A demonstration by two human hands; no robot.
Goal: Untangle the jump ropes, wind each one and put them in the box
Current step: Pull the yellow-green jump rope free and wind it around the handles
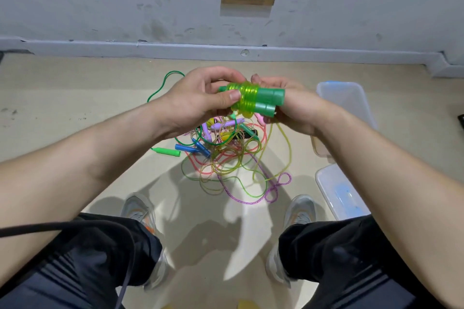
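Head view: far L, a thin black cable (62, 227) crosses the L knee, cut off by the frame at both ends. A dark green cord loop (160, 85) lies on the beige floor (75, 108), its near end hidden behind the L wrist. L hand (198, 100) is raised above the floor, thumb flat on the coils, fingers curled over the top, gripping the wound green jump rope w/ translucent yellow-green cord (251, 99). That bundle has 2 green plastic handles side by side, w/ the cord wrapped tight round their middle; no. of turns is hard to count. Below the hands on the floor sits the tangled pile of coloured jump ropes (233, 158). Its top is hidden by both hands, so the rope count is unclear. Visible there: 1 loose green handle (167, 152), 2 blue handles (187, 147), plus purple, yellow and pink bits only partly seen. R hand (296, 105) holds the bundle's R end from behind, closed round the handles; most fingers are hidden, 1 fingertip peeks over the top. Further R, a clear plastic box (351, 103) stands on the floor, its near side hidden by the R forearm. Nearer the cam lies a clear plastic lid w/ blue patch (339, 195), also partly covered by the forearm. 2 grey sneakers (139, 208) show btwn the knees.
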